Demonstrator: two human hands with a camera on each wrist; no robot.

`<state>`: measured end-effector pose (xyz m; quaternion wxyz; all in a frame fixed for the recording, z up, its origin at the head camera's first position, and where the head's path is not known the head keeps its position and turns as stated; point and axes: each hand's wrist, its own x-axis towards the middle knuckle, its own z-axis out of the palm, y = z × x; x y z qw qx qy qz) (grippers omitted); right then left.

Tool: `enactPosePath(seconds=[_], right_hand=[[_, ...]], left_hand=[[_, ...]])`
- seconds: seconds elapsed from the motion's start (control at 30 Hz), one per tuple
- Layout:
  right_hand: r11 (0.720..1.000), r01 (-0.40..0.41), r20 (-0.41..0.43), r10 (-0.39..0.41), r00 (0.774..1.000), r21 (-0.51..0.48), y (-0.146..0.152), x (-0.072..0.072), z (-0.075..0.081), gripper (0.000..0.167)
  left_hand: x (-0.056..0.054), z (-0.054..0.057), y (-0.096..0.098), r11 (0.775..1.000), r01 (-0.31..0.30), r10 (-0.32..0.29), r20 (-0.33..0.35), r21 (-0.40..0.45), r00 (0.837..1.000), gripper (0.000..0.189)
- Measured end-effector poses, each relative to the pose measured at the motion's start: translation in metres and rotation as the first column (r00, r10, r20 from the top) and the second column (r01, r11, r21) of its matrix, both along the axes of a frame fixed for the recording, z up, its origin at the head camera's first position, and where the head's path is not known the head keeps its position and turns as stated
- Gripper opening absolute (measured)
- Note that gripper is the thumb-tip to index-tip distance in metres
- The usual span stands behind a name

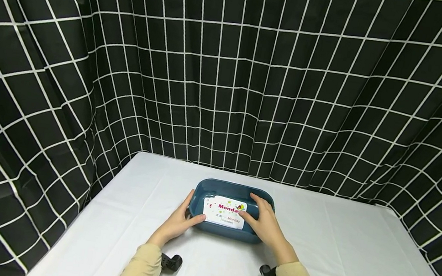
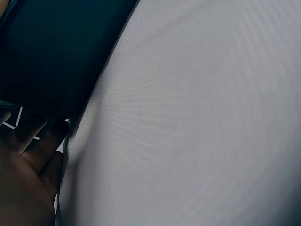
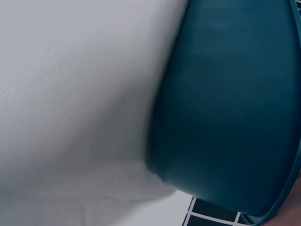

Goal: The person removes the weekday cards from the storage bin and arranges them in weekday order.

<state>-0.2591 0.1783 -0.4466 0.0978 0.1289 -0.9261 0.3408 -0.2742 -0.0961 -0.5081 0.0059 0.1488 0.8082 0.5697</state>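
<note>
A dark blue plastic bin (image 1: 209, 232) sits on the white-covered table, holding a small stack of white word cards (image 1: 224, 219). The top card reads "Monday" in red, with Chinese text below and a small colourful picture. My left hand (image 1: 177, 220) holds the bin's left end, thumb over the rim at the cards' lower left corner. Its other fingers lie along the outside, seen dark in the left wrist view. My right hand (image 1: 268, 224) reaches over the right rim, thumb at the top card's right edge and forefinger stretched toward the far inner wall.
White cloth covers the table (image 1: 336, 244). Black curtain with a white grid (image 1: 253, 77) hangs behind and on both sides. A black wrist device sits at each cuff, the left one (image 1: 171, 262) and the right one (image 1: 268, 274).
</note>
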Motion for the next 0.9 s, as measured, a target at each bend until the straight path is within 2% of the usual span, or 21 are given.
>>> enactPosePath(seconds=[0.13,0.43,0.73,0.9], right_hand=[[1.0,0.003,0.016,-0.003,1.0,-0.008,-0.002,-0.002,0.002,0.074],[0.999,0.036,0.049,-0.036,0.998,-0.007,-0.007,-0.01,0.004,0.075],[0.998,0.045,0.079,-0.042,0.996,-0.031,-0.011,-0.024,-0.001,0.077],[0.996,0.07,0.132,-0.062,0.989,-0.06,-0.016,-0.027,-0.001,0.079]], left_hand=[[0.0,0.001,0.0,1.0,0.0,0.0,0.006,0.005,1.0,0.09],[0.001,0.002,0.0,1.0,0.019,-0.02,0.066,0.018,0.998,0.094],[0.001,0.002,-0.002,0.998,0.042,-0.045,0.072,0.045,0.996,0.096],[0.001,0.002,-0.003,0.998,0.043,-0.046,0.078,0.047,0.996,0.097]])
